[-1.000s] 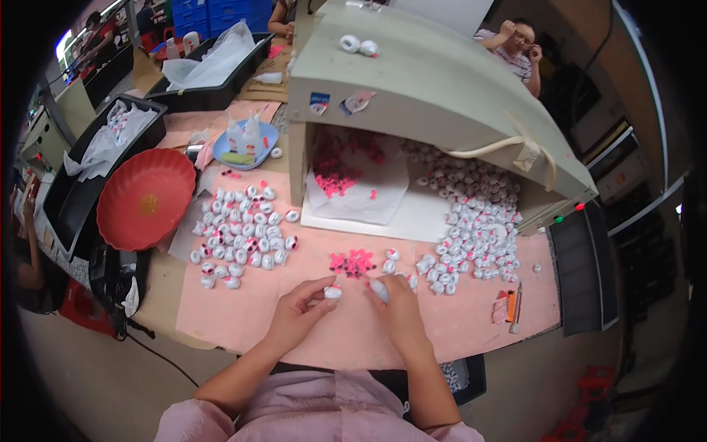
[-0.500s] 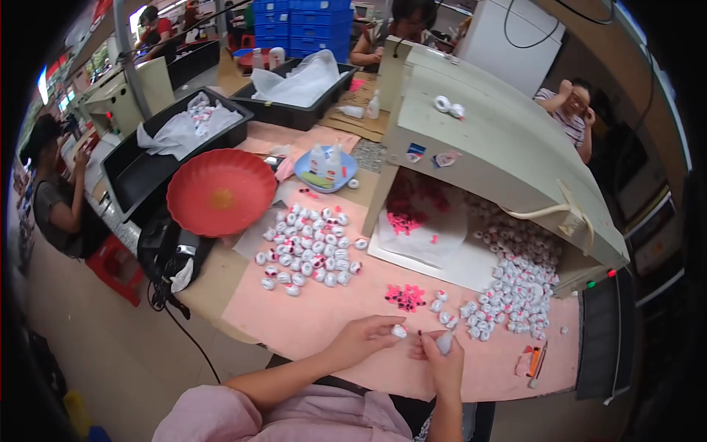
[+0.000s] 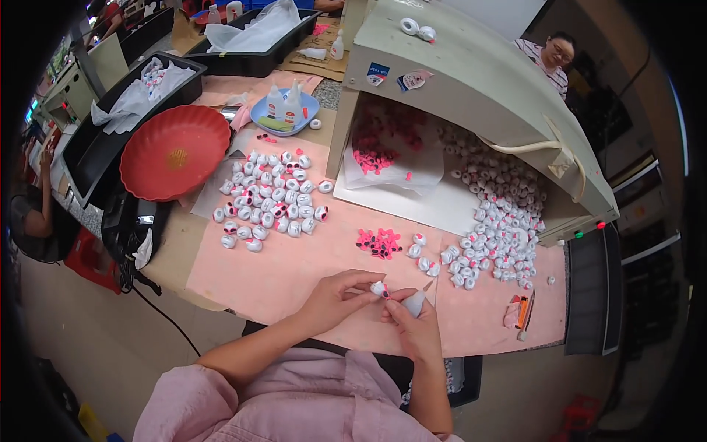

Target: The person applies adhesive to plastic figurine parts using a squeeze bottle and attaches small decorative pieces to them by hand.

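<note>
My left hand (image 3: 331,300) pinches a small white rounded figure (image 3: 378,287) between thumb and fingertips. My right hand (image 3: 420,333) holds a small translucent squeeze bottle (image 3: 414,303), its thin nozzle pointing up and away. The thumb and finger of that hand also meet the figure's front, at a tiny pink and dark piece that looks like miniature sunglasses; the fingertips partly cover it. Beyond the hands lies a pile of similar pink and dark pieces (image 3: 379,243). To its right sit loose white figures (image 3: 423,264).
A group of white figures (image 3: 269,195), some with pink and dark pieces, is at left. Behind it stand a red fluted bowl (image 3: 177,151) and a blue dish (image 3: 283,118) with bottles. A grey box-like machine (image 3: 471,81) shelters more figures. Pens (image 3: 524,313) lie at right.
My hands have come together, and the pink and dark piece in my right fingers now touches the white figure. The view has shifted, and the person at the back right has lowered their hands.
</note>
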Tool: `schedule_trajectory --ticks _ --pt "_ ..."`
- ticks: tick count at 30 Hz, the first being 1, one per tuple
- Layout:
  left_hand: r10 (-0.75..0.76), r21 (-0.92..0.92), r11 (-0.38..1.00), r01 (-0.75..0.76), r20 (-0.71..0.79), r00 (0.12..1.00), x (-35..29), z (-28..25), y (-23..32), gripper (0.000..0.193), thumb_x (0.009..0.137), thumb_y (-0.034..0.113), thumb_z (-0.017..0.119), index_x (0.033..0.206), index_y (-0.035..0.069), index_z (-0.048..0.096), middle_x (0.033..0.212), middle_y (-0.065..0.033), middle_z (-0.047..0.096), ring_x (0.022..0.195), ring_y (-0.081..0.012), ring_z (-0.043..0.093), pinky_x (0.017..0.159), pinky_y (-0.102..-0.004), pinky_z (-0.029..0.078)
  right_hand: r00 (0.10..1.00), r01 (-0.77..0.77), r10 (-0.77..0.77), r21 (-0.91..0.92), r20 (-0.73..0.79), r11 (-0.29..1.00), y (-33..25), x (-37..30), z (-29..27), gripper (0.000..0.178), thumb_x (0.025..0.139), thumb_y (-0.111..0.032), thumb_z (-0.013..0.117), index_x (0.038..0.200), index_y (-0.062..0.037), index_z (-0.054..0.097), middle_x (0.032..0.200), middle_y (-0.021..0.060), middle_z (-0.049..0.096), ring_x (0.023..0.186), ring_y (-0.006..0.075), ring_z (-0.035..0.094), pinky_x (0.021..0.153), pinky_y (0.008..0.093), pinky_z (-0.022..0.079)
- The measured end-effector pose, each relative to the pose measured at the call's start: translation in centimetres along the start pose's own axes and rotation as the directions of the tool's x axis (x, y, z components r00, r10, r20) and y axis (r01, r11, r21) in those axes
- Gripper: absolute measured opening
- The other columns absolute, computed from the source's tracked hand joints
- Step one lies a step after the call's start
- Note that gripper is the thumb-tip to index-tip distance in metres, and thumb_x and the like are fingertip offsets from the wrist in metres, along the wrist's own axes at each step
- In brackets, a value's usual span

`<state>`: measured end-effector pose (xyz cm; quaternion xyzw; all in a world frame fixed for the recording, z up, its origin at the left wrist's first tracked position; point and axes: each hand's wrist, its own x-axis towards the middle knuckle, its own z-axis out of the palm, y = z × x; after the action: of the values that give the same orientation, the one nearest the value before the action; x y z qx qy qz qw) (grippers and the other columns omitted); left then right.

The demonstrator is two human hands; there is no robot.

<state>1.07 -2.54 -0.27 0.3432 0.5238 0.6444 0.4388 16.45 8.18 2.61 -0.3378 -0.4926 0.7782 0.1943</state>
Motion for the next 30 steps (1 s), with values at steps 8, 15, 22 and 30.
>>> schedule_trajectory --ticks 8,15,22,30 --pt "0.042 0.026 0.999 -0.044 0.055 0.998 -0.3 -0.1 0.5 0.036 0.09 0.002 0.061 0.125 0.007 0.06 0.122 -0.0084 0.057 0.106 -0.0168 0.061 0.091 -0.0297 0.054 0.999 -0.026 0.026 -0.024 0.04 0.999 0.1 0.1 -0.2 0.012 0.088 -0.006 0.066 0.096 -0.0003 0.058 0.085 0.0058 0.064 0.072 0.0109 0.062 0.067 0.0237 0.052" --pt "0.085 0.08 0.993 -0.091 0.085 0.993 -0.3 0.0 0.6 0.037 0.089 -0.006 0.058 0.125 0.003 0.059 0.123 -0.0093 0.054 0.104 -0.0154 0.061 0.091 -0.0275 0.053 0.997 -0.047 0.049 -0.035 0.052 0.998 -0.1 0.5 -0.3 0.011 0.088 -0.004 0.065 0.094 -0.0014 0.056 0.081 0.0052 0.062 0.07 0.0112 0.061 0.065 0.0239 0.051" --pt "0.045 -0.072 0.997 -0.04 0.078 0.996 -0.1 0.0 0.9 0.03 0.09 -0.002 0.06 0.119 0.004 0.063 0.12 -0.0072 0.058 0.108 -0.0161 0.06 0.091 -0.0287 0.053 0.998 0.002 0.002 -0.052 0.062 0.999 -0.4 0.6 0.3 0.018 0.086 -0.001 0.066 0.095 -0.003 0.051 0.082 0.0049 0.06 0.069 0.0118 0.06 0.064 0.0249 0.05" --pt "-0.011 -0.162 0.987 0.018 0.043 0.999 0.1 -0.5 0.0 0.026 0.091 0.001 0.06 0.117 0.002 0.063 0.118 -0.0062 0.06 0.103 -0.0136 0.061 0.09 -0.0267 0.051 0.976 0.212 -0.217 -0.227 0.004 0.95 0.6 0.8 1.4 0.024 0.083 -0.001 0.07 0.102 -0.002 0.055 0.09 0.0024 0.062 0.083 0.0089 0.059 0.072 0.0232 0.05"
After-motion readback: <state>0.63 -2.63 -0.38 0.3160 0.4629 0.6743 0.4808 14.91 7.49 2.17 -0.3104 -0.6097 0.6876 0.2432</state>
